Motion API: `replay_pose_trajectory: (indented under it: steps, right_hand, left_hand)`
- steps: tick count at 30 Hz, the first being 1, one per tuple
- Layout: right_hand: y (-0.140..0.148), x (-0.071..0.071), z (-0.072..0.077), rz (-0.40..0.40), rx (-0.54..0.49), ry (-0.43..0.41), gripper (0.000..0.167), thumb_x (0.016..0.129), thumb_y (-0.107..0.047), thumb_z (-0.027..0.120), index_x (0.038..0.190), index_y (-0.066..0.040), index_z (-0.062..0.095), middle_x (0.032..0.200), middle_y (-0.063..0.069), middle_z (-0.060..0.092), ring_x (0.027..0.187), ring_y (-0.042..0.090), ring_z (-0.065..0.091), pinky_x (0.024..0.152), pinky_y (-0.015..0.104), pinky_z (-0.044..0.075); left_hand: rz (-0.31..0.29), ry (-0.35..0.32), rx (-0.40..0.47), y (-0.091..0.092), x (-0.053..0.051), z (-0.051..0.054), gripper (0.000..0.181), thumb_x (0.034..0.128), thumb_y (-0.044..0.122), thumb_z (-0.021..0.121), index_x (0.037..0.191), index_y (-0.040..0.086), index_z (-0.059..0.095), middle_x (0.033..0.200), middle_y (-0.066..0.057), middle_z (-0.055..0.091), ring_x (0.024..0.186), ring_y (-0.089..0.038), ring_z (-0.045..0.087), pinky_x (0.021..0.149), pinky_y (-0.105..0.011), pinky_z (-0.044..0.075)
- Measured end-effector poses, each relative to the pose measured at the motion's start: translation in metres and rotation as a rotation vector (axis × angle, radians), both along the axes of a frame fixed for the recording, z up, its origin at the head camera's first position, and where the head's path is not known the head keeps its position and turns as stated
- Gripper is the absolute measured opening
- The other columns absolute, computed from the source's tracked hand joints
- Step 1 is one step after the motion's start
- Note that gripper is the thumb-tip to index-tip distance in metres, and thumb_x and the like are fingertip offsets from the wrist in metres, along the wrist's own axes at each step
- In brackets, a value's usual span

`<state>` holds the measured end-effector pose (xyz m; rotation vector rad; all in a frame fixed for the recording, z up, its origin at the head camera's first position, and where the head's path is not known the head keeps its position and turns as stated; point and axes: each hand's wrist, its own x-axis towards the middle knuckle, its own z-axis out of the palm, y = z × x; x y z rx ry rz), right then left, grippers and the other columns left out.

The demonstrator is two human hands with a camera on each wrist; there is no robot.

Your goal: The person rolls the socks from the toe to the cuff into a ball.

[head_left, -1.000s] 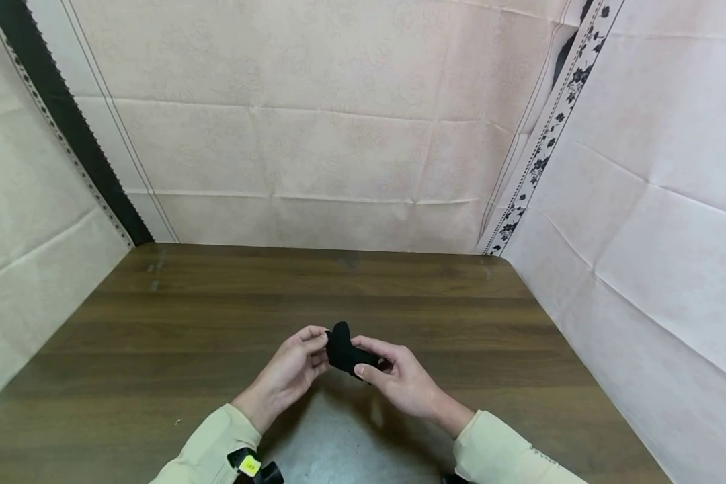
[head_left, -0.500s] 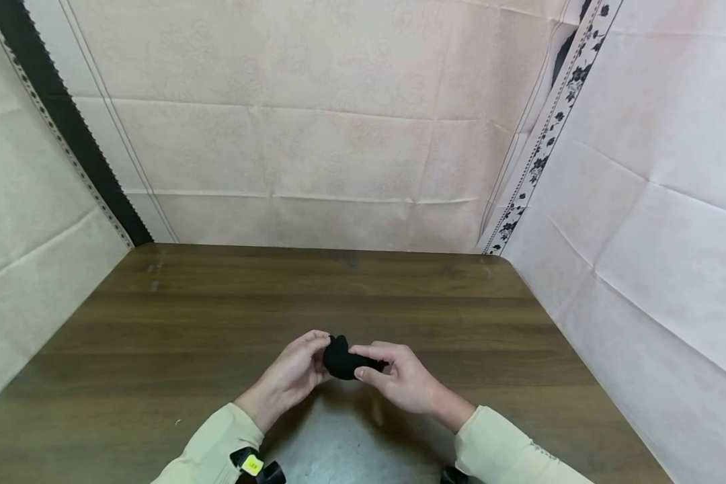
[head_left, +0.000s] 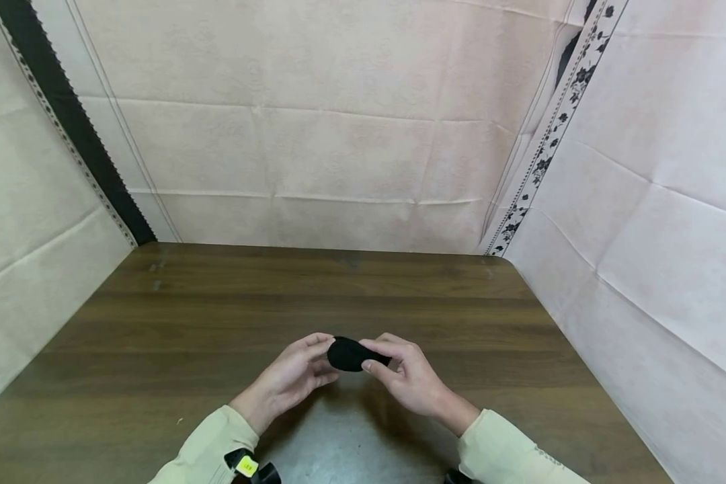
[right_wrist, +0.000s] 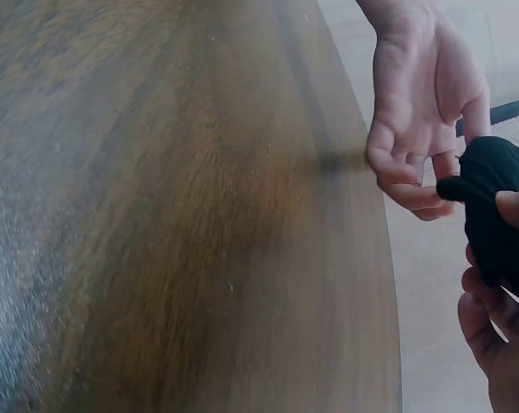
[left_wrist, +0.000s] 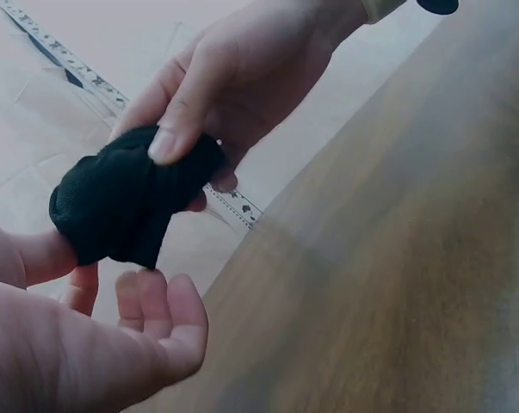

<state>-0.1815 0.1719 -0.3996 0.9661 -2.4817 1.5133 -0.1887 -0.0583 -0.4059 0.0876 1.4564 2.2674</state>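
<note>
A black sock [head_left: 346, 354], bunched into a compact bundle, is held up above the table between both hands. My right hand [head_left: 413, 378] grips its right end, thumb on the near side and fingers behind. At the other end, my left hand [head_left: 296, 378] pinches the edge with thumb and forefinger, its other fingers loosely bent below. In the left wrist view the sock [left_wrist: 121, 198] shows a loose flap hanging toward the left fingertips. The right wrist view has the sock [right_wrist: 496, 202] at its right edge, partly covered by the right thumb.
A brown wood-grain table [head_left: 218, 316] lies below the hands. Pale cloth walls [head_left: 314, 154] rise at the back and both sides. A black strap with a yellow tag [head_left: 246, 464] sits on the left sleeve.
The upright end of the sock has been folded down, leaving a smaller rounded bundle. The left fingers have shifted along its edge, while the right hand keeps its grip.
</note>
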Motion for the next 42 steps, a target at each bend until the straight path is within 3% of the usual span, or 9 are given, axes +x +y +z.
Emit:
replay_pose_trajectory:
  steps: [8, 19, 21, 24, 28, 31, 35, 38, 42]
  right_hand:
    - [0.001, 0.0, -0.001, -0.017, 0.012, 0.205, 0.029, 0.094, -0.01, 0.071, 0.122, -0.021, 0.073, 0.106, -0.008, 0.065, 0.098, 0.014, 0.061, 0.07, 0.031, 0.054]
    - [-0.004, 0.003, 0.002, 0.024, -0.003, 0.307, 0.03, 0.093, -0.004, 0.072, 0.121, -0.016, 0.073, 0.111, -0.003, 0.066, 0.104, 0.016, 0.061, 0.082, 0.032, 0.054]
    - [-0.004, 0.003, 0.002, 0.018, -0.009, 0.325, 0.03, 0.092, -0.003, 0.072, 0.12, -0.015, 0.073, 0.11, -0.002, 0.066, 0.103, 0.017, 0.062, 0.079, 0.032, 0.055]
    - [-0.004, 0.002, 0.002, 0.003, -0.004, 0.356, 0.03, 0.091, -0.002, 0.073, 0.119, -0.014, 0.073, 0.109, -0.002, 0.066, 0.101, 0.017, 0.061, 0.075, 0.032, 0.055]
    - [-0.003, 0.001, 0.0, -0.021, 0.035, 0.402, 0.031, 0.09, -0.002, 0.074, 0.119, -0.013, 0.073, 0.109, -0.002, 0.065, 0.1, 0.017, 0.059, 0.068, 0.028, 0.053]
    - [-0.003, -0.001, -0.002, -0.046, 0.076, 0.442, 0.034, 0.088, -0.002, 0.076, 0.12, -0.014, 0.073, 0.109, -0.002, 0.064, 0.097, 0.015, 0.057, 0.063, 0.025, 0.051]
    - [-0.001, -0.002, -0.002, -0.064, 0.13, 0.48, 0.038, 0.087, -0.001, 0.078, 0.12, -0.019, 0.074, 0.11, -0.003, 0.063, 0.097, 0.014, 0.054, 0.066, 0.024, 0.049]
    - [0.0, -0.002, -0.002, -0.063, 0.168, 0.505, 0.038, 0.088, -0.002, 0.077, 0.121, -0.021, 0.073, 0.11, -0.003, 0.062, 0.099, 0.014, 0.053, 0.07, 0.023, 0.047]
    - [0.0, -0.003, -0.003, -0.061, 0.2, 0.549, 0.036, 0.092, -0.008, 0.074, 0.126, -0.02, 0.07, 0.111, -0.002, 0.061, 0.099, 0.014, 0.053, 0.074, 0.024, 0.047]
  left_hand:
    - [-0.091, -0.02, -0.006, -0.006, 0.001, -0.007, 0.006, 0.103, 0.022, 0.058, 0.104, 0.016, 0.06, 0.095, -0.001, 0.065, 0.087, -0.017, 0.059, 0.079, -0.036, 0.049]
    - [-0.192, 0.007, 0.081, -0.004, 0.001, -0.008, 0.019, 0.105, 0.015, 0.05, 0.095, 0.022, 0.065, 0.096, 0.002, 0.062, 0.088, -0.015, 0.051, 0.083, -0.035, 0.035]
    - [-0.18, 0.009, 0.062, -0.004, 0.002, -0.007, 0.015, 0.1044, 0.017, 0.053, 0.097, 0.021, 0.065, 0.098, 0.001, 0.063, 0.089, -0.016, 0.052, 0.082, -0.035, 0.036]
    - [-0.103, 0.021, -0.023, -0.003, 0.003, -0.005, 0.008, 0.1026, 0.021, 0.058, 0.102, 0.017, 0.065, 0.095, 0.0, 0.062, 0.086, -0.016, 0.055, 0.078, -0.033, 0.041]
    - [0.042, 0.058, -0.207, -0.002, 0.005, -0.001, 0.027, 0.1007, 0.037, 0.062, 0.102, 0.01, 0.063, 0.084, -0.003, 0.063, 0.074, -0.015, 0.058, 0.068, -0.03, 0.044]
    - [0.103, 0.096, -0.343, -0.001, 0.006, 0.002, 0.044, 0.0966, 0.051, 0.062, 0.1, 0.008, 0.064, 0.08, -0.005, 0.065, 0.069, -0.016, 0.061, 0.065, -0.03, 0.045]
    - [0.064, 0.193, -0.45, -0.001, 0.007, 0.005, 0.044, 0.093, 0.048, 0.07, 0.107, 0.006, 0.063, 0.089, -0.005, 0.071, 0.071, -0.02, 0.064, 0.065, -0.032, 0.045]
    - [0.026, 0.258, -0.454, -0.001, 0.009, 0.005, 0.039, 0.0922, 0.036, 0.074, 0.11, 0.003, 0.061, 0.093, -0.006, 0.073, 0.069, -0.021, 0.065, 0.063, -0.031, 0.044]
    - [0.055, 0.264, -0.435, 0.001, 0.01, 0.005, 0.032, 0.0922, 0.027, 0.075, 0.106, 0.002, 0.061, 0.091, -0.008, 0.074, 0.066, -0.02, 0.065, 0.062, -0.03, 0.043]
